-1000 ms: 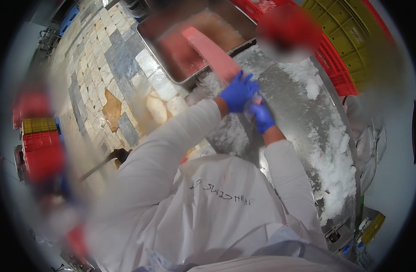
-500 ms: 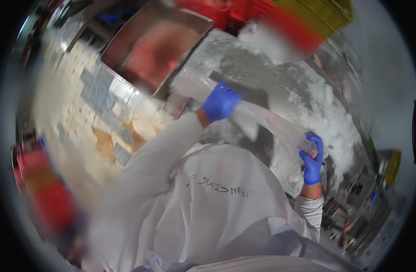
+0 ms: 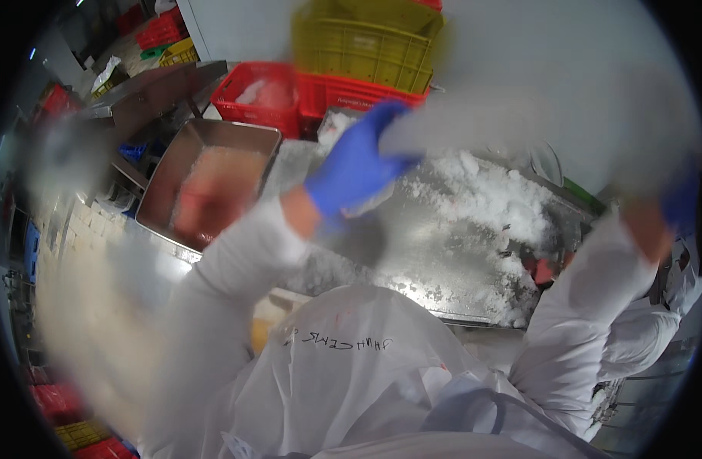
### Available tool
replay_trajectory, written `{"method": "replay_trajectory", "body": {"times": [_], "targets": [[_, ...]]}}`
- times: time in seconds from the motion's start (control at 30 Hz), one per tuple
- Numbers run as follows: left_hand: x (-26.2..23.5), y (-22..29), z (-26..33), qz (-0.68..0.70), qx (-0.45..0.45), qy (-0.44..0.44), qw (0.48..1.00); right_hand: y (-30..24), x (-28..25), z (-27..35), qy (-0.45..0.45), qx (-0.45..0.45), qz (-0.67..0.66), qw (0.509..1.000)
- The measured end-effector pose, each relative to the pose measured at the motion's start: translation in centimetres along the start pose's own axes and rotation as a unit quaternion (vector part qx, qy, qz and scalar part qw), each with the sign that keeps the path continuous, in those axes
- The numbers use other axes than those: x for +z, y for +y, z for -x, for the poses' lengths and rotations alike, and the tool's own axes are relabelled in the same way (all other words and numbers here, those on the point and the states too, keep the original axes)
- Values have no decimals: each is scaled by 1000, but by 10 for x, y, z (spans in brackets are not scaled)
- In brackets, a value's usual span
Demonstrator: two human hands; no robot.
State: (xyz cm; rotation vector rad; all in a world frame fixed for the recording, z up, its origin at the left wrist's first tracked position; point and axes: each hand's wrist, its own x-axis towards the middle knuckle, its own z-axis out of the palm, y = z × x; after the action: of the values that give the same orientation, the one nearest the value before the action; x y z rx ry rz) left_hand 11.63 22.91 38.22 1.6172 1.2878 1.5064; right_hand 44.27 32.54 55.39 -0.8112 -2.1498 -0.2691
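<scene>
The left hand (image 3: 357, 164), in a blue glove, is above the far left part of the metal table (image 3: 404, 237); its thumb and fingers appear closed around the near end of a length of pale plastic (image 3: 465, 126), though blur hides exactly how much is gripped; the pale plastic spans the air above and beyond the table's far side, reaching toward the right hand (image 3: 678, 199), past the table's right end; I cannot tell how far the right hand's fingers are bent, nor whether they have hold of the plastic.

The likeliest trouble, as I judge it, is a slip at one end: thin plastic, probably wet, gives smooth gloves little to grip; if either end gets loose, the span could sag onto the crushed ice (image 3: 488, 210) along the table's far and right parts; slack could also snag on the red crate (image 3: 251, 115) or the yellow crate (image 3: 366, 57), both beyond the table's far edge; pulling too hard between the hands might tear it; a loose end swinging left could dip into the pinkish liquid (image 3: 221, 172) in the metal tub (image 3: 167, 180), just beside the table's left end.
</scene>
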Motion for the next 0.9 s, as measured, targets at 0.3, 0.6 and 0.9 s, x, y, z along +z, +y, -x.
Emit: {"method": "replay_trajectory", "body": {"times": [0.3, 0.6, 0.9], "targets": [[-17, -252, -53, -18, -244, 21, 969, 1, 311, 7, -518, 165, -143, 827], [56, -143, 113, -346, 65, -130, 927, -53, 326, 268, -361, 220, -115, 899], [8, -269, 133, -427, -12, -217, 878, -90, 209, 285, -371, 86, -56, 923]]}}
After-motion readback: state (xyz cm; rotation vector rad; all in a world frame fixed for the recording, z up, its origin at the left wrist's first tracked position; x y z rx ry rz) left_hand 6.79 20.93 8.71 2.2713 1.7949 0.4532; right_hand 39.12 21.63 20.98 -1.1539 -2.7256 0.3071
